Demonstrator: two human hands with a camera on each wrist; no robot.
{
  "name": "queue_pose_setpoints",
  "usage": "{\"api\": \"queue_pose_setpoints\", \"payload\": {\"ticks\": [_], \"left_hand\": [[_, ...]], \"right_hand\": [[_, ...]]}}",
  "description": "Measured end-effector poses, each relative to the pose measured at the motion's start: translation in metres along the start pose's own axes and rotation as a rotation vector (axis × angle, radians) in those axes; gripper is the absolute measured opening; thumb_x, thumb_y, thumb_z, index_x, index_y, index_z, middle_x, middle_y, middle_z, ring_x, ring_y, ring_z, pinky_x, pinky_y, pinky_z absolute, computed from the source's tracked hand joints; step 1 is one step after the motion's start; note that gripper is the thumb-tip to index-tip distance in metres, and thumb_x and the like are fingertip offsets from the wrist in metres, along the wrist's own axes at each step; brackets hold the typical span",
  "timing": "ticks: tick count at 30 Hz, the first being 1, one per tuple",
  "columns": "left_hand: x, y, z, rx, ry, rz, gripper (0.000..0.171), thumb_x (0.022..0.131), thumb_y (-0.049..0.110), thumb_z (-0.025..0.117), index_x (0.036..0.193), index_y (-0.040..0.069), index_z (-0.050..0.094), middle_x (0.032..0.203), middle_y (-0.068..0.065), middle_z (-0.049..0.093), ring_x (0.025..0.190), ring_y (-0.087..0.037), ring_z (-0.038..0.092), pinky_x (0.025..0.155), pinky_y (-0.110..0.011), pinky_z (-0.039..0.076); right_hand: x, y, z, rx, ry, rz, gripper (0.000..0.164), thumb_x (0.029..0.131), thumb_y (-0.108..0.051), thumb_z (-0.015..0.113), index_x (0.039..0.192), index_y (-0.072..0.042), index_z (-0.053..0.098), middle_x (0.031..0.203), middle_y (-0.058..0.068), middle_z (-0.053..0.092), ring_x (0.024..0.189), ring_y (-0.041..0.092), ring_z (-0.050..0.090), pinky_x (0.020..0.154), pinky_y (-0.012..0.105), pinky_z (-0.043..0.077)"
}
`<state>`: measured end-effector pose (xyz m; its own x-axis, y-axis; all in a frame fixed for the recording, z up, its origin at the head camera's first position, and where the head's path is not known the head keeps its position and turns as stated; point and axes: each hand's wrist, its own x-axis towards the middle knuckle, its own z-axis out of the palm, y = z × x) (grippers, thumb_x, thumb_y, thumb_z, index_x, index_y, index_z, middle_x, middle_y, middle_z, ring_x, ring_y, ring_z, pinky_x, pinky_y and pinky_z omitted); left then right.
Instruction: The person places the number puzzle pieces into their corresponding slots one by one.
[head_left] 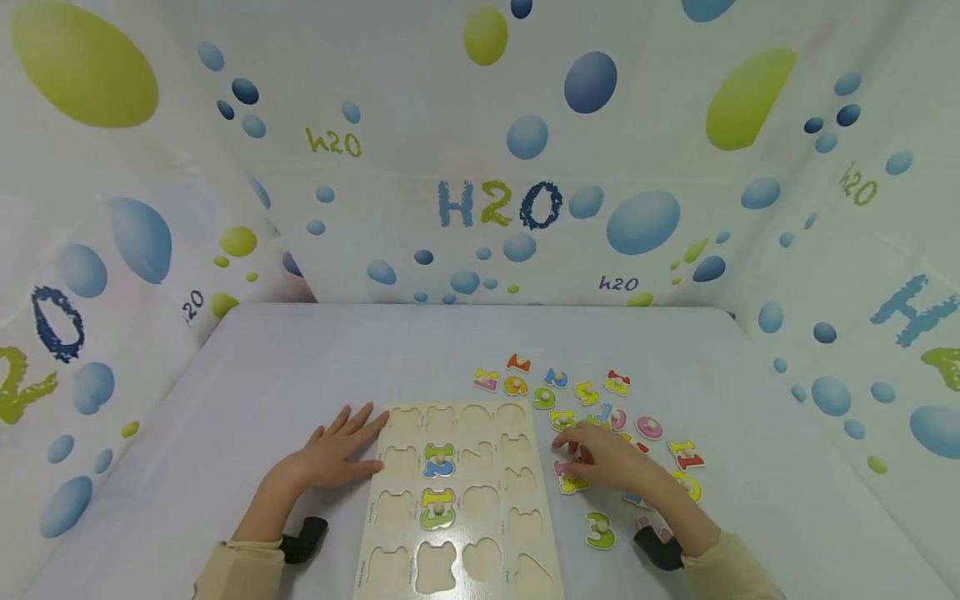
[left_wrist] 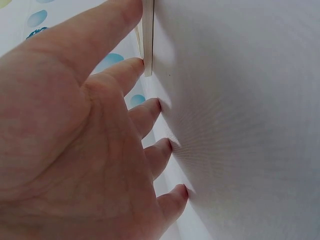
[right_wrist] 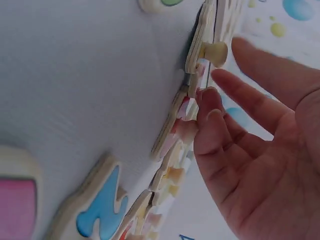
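Note:
My left hand (head_left: 335,457) lies with spread fingers at the left edge of a wooden number puzzle board (head_left: 487,472). In the left wrist view, thumb and index fingertip meet the board's edge (left_wrist: 148,45), while the other fingertips touch the white tabletop. A 12 piece (head_left: 439,460) and a 13 piece (head_left: 437,508) sit in their recesses. Right of the board, my right hand (head_left: 603,458) hovers low over knobbed number pieces, partly covering a pink-and-yellow piece (head_left: 572,483). Its thumb and index finger are apart beside a wooden knob (right_wrist: 217,54); the remaining fingers bend loosely near another knob (right_wrist: 186,131).
Several loose number pieces lie right of the board, among them a green 3 (head_left: 599,533), a pink 0 (head_left: 649,427) and a yellow-red piece (head_left: 686,455). A blue 2 (head_left: 556,377) is farther back. A printed cloth (head_left: 420,108) rises behind the table.

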<state>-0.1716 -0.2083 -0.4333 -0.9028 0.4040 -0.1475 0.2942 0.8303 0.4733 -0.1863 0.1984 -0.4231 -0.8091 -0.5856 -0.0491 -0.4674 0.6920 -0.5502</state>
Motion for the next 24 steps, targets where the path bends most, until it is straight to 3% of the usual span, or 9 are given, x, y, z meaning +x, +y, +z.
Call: {"api": "queue_pose_setpoints", "payload": {"ticks": [6,14,20,24], "left_hand": [[-0.001,0.0,0.0,0.001,0.004,-0.005,0.072,0.089,0.04,0.062,0.145,0.005,0.033,0.148,-0.026,0.02,0.133,-0.05,0.008,0.096,-0.07,0.01],[0.0,-0.001,0.002,0.013,0.01,-0.008,0.072,0.088,0.04,0.062,0.145,0.006,0.034,0.148,-0.026,0.021,0.133,-0.05,0.008,0.096,-0.07,0.01],[0.001,-0.003,0.002,0.018,0.011,-0.004,0.072,0.088,0.04,0.062,0.145,0.005,0.034,0.148,-0.026,0.021,0.133,-0.05,0.008,0.096,-0.071,0.01],[0.001,-0.003,0.003,0.018,0.012,-0.002,0.072,0.088,0.041,0.062,0.145,0.005,0.033,0.148,-0.026,0.021,0.133,-0.051,0.009,0.096,-0.071,0.01]], "right_hand": [[0.0,0.001,0.002,-0.059,-0.034,-0.022,0.027,0.076,-0.011,0.078,0.098,-0.008,0.062,0.084,-0.004,0.046,0.07,0.01,0.044,0.061,0.024,0.042],[-0.003,-0.007,0.003,-0.141,-0.039,0.042,0.024,0.077,-0.013,0.077,0.088,-0.011,0.055,0.078,-0.006,0.044,0.07,0.01,0.043,0.06,0.025,0.041],[-0.01,-0.003,-0.001,-0.048,-0.047,0.078,0.027,0.078,-0.017,0.077,0.092,-0.015,0.054,0.073,-0.007,0.048,0.066,0.01,0.046,0.057,0.025,0.042],[-0.015,0.004,-0.006,0.06,-0.07,0.056,0.021,0.082,-0.011,0.073,0.094,-0.013,0.056,0.073,-0.007,0.05,0.064,0.01,0.049,0.057,0.024,0.044]]}}
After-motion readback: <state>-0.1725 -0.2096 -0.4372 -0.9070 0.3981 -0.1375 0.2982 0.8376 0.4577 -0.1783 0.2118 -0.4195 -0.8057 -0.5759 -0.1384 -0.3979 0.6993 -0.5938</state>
